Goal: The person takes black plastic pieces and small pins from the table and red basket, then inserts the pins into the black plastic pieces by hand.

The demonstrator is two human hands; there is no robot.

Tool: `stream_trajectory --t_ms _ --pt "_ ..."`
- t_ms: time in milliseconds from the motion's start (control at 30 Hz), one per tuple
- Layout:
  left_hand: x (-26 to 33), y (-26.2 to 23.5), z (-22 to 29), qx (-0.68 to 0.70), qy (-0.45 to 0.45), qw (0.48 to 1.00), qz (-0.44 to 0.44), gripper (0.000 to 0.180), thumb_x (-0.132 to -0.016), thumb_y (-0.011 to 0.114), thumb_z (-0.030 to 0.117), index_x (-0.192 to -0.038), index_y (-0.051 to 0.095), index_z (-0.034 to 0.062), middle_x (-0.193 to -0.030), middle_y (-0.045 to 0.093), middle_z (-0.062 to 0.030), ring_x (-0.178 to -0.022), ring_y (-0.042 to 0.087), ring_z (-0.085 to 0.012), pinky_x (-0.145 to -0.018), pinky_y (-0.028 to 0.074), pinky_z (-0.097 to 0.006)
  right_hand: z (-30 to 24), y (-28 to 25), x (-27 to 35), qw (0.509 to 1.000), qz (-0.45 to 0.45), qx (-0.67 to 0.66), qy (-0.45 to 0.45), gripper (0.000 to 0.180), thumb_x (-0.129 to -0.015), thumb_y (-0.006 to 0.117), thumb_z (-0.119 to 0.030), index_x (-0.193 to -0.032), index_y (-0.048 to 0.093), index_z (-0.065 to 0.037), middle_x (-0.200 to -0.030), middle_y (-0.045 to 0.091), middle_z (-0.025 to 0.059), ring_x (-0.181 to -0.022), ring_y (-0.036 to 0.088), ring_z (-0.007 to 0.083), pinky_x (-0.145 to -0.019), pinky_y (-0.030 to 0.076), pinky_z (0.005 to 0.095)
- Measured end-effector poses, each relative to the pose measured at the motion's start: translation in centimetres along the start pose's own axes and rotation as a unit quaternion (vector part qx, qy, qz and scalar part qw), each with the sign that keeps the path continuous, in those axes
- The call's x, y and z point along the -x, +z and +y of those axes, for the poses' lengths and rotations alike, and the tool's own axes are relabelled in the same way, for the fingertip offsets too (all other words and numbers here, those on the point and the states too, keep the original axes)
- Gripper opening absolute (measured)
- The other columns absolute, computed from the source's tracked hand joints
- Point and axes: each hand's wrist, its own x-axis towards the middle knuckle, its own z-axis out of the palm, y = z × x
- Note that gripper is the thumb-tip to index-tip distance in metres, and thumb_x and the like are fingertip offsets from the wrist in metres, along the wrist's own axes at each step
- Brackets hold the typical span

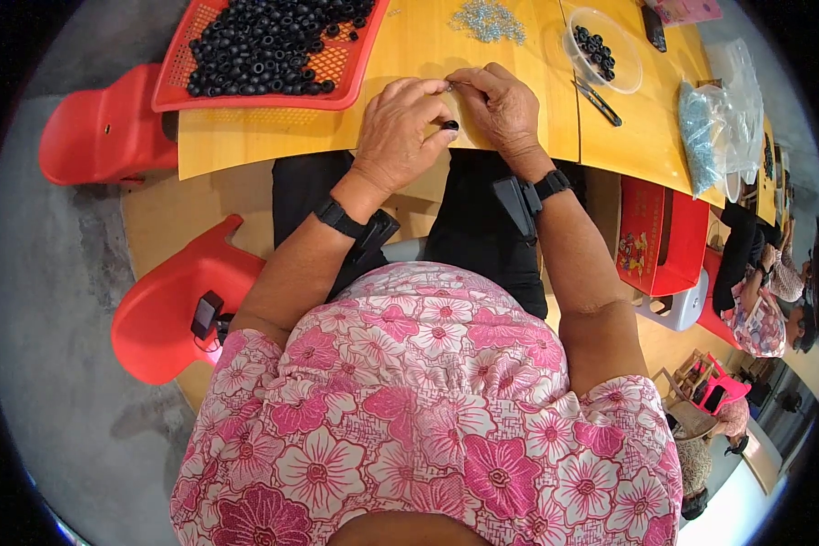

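Observation:
Over the near edge of the yellow table, my left hand [399, 130] is closed, with a small black plastic ring-shaped part [449, 125] held at its thumb. The fingertips of my right hand [502, 107] pinch together, meeting my left index finger at a tiny item that is too small to name. Left of my hands, a red plastic basket [167, 89] holds a heap of similar black parts [255, 50]. Beyond my hands lies a loose pile of small clear bluish pieces [488, 20]. A clear round bowl [630, 65] at the right contains several black parts.
A black-handled hand tool [599, 102] lies beside the bowl, with a dark phone-like object [653, 27] farther back. Clear bags of bluish pieces [699, 136] stand at the right edge. Red chairs [168, 309] are at left; a red box [660, 237] sits below the table.

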Motion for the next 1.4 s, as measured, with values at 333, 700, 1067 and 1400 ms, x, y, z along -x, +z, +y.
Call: stream_trajectory --t_ms 333,700,1067,1400 --pt "0.1 -0.2 0.1 0.019 -0.023 1.000 0.008 0.016 -0.072 0.071 0.014 -0.083 0.061 0.0078 -0.122 0.056 -0.0108 -0.112 0.050 -0.0311 -0.095 0.039 -0.040 0.6 0.4 0.0 1.000 0.013 -0.007 -0.002 0.008 -0.083 0.063 -0.021 -0.087 0.066 -0.015 -0.080 0.063 0.0062 -0.075 0.063 0.0281 -0.063 0.050 0.0365" --pt "-0.1 -0.2 -0.3 0.045 -0.031 0.998 0.024 0.014 -0.074 0.069 0.014 -0.084 0.063 0.0070 -0.121 0.056 -0.0118 -0.110 0.052 -0.0306 -0.094 0.041 -0.039 0.9 0.5 -0.1 0.998 0.043 -0.053 0.015 0.011 -0.082 0.064 -0.019 -0.089 0.063 -0.011 -0.084 0.065 0.0083 -0.075 0.063 0.0287 -0.064 0.050 0.0352" --pt "0.6 -1.0 0.0 0.162 -0.066 0.983 0.049 0.013 -0.078 0.068 0.006 -0.089 0.062 0.0028 -0.096 0.065 -0.0073 -0.090 0.062 -0.0215 -0.080 0.049 -0.029 1.0 -0.1 0.7 0.984 0.077 -0.158 0.013 0.010 -0.087 0.057 -0.009 -0.096 0.058 -0.005 -0.083 0.064 0.0128 -0.075 0.063 0.0263 -0.067 0.049 0.0335" --pt "5.0 -4.8 1.4 0.291 -0.174 0.940 0.033 0.017 -0.080 0.069 0.003 -0.096 0.063 -0.0002 -0.084 0.064 -0.0009 -0.076 0.058 -0.0054 -0.070 0.049 -0.020 -8.2 -3.0 5.7 0.978 -0.013 -0.204 -0.030 0.008 -0.087 0.056 -0.003 -0.095 0.054 -0.003 -0.082 0.060 0.0116 -0.071 0.059 0.0266 -0.065 0.048 0.0319"
